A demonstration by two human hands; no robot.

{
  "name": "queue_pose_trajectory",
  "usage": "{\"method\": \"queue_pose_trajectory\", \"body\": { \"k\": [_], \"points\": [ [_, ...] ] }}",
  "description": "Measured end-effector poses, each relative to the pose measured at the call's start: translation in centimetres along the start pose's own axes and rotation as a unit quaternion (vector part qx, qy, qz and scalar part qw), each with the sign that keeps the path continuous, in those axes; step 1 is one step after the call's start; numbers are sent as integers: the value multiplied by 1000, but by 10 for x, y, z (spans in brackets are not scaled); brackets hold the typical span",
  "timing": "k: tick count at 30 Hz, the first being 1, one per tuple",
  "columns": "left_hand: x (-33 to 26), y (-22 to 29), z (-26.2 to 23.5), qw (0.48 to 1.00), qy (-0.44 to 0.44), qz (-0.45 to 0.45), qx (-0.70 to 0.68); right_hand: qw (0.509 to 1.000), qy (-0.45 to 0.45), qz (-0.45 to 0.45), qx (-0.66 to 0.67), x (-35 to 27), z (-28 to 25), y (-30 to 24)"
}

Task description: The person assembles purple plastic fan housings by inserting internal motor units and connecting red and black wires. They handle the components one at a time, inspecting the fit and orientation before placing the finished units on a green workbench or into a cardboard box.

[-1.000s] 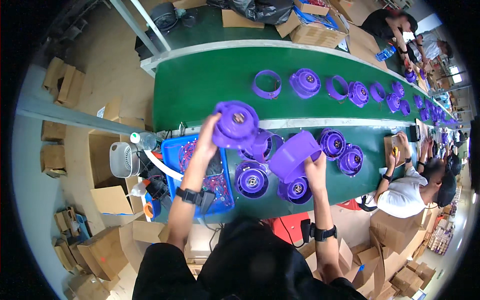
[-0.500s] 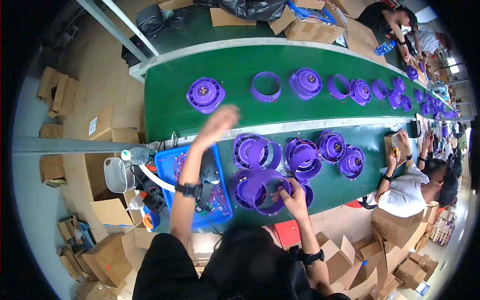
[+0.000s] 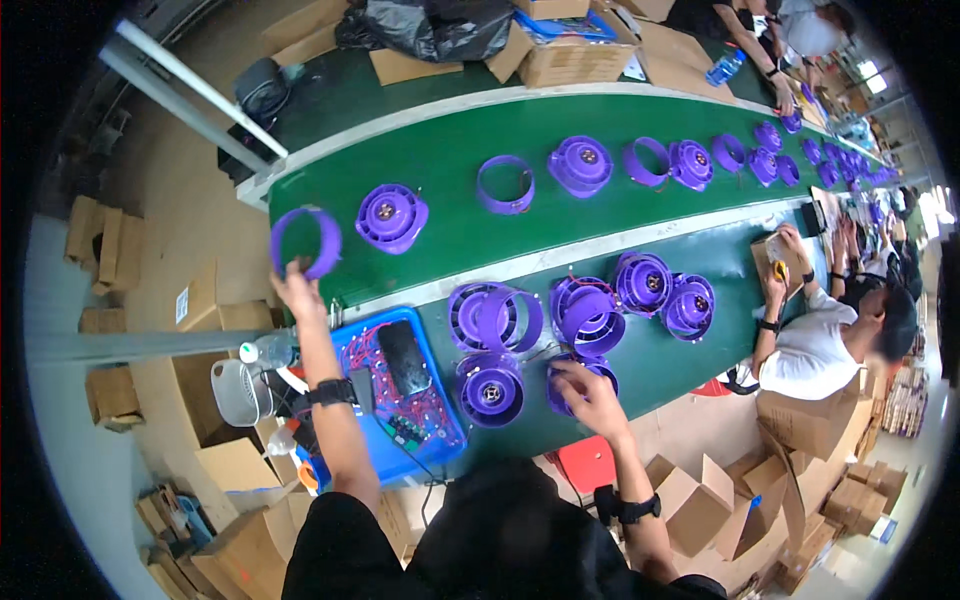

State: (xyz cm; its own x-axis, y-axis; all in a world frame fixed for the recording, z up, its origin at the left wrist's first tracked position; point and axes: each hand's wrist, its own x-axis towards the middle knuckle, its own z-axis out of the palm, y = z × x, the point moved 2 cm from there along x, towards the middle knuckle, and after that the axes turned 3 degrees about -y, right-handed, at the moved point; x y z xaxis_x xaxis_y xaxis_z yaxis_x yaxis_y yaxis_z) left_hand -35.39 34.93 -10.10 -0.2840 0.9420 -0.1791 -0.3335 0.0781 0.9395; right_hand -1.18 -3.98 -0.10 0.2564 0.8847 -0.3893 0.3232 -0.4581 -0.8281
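Note:
Over the left end of the green belt, my left hand grips the lower rim of a purple plastic ring. A purple round fan housing lies just right of that ring. On the near bench, my right hand reaches over another purple fan housing, its curled fingers apart and partly covering it; firm contact is not clear. Beside it sits an uncovered housing with a metal hub. Behind these, two purple rings lean on more housings.
A blue tray holds red wires, circuit boards and a black block. More rings and housings line the belt rightward. A co-worker in a white shirt handles a carton at the right. Cardboard boxes and a red stool stand below.
My left hand has moved left and now holds a purple ring. My right hand has let go of the ring it held over the near bench. The whole view has shifted slightly.

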Motion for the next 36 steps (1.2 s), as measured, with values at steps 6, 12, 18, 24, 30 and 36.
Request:
{"method": "queue_pose_trajectory", "body": {
  "k": [6, 12, 18, 24, 30, 36],
  "points": [
    [66, -81, -27, 975, 84, -152, 136, 981, 96, 153, 65, -112, -24, 126],
    [38, -74, -10, 910, -85, 195, 357, 938, 205, 259, 102, -234, -10, 229],
    [-160, -1, 82, 759, -581, -60, 288, 882, 288, 366, 73, -344, 47, 264],
    [-440, 24, 105, 523, -803, -84, 275, 820, 384, 357, 228, -467, 136, 300],
    [-636, -32, 24, 216, -942, -67, 249, 693, 478, 407, 355, -620, 301, 336],
    [-753, -150, -50, 7, -941, -123, 314, 341, 674, 460, 467, -697, 569, 328]
  ]
}}
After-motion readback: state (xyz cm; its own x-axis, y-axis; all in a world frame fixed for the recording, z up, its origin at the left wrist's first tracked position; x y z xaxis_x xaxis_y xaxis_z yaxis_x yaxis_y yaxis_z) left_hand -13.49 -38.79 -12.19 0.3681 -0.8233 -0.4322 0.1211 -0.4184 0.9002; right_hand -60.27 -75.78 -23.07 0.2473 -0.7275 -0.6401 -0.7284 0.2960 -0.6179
